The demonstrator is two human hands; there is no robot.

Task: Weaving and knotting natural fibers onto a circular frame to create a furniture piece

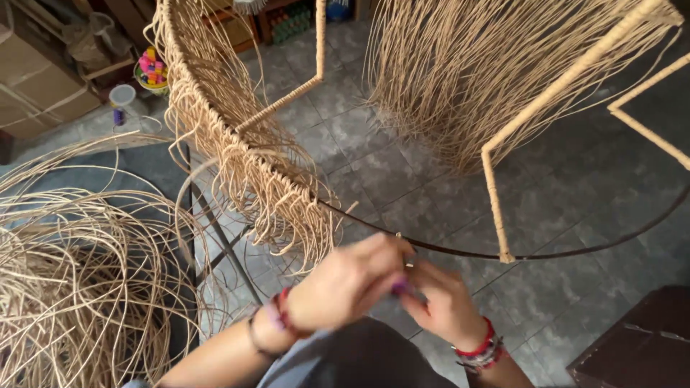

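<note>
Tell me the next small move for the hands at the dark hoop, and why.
Probably loop one more strand onto the bare dark hoop, right beside the last wrapped strands. Both the left hand and right hand meet exactly where the wrapping ends.

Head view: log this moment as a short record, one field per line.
Setting: grey tiled floor, workshop clutter at the far edge.
Left hand: fingers pinched at the dark hoop, beside the woven part.
Right hand: meets the left just below the hoop; what it grips is hidden.
Dark hoop: bare metal curve, uncovered to the right of the hands.
Woven strands: tan cane wrapped on the hoop's left stretch, loose ends hanging.
Wrapped struts: cane-covered bars rising from the hoop.
Loose cane pile: tangled on the left.
</note>
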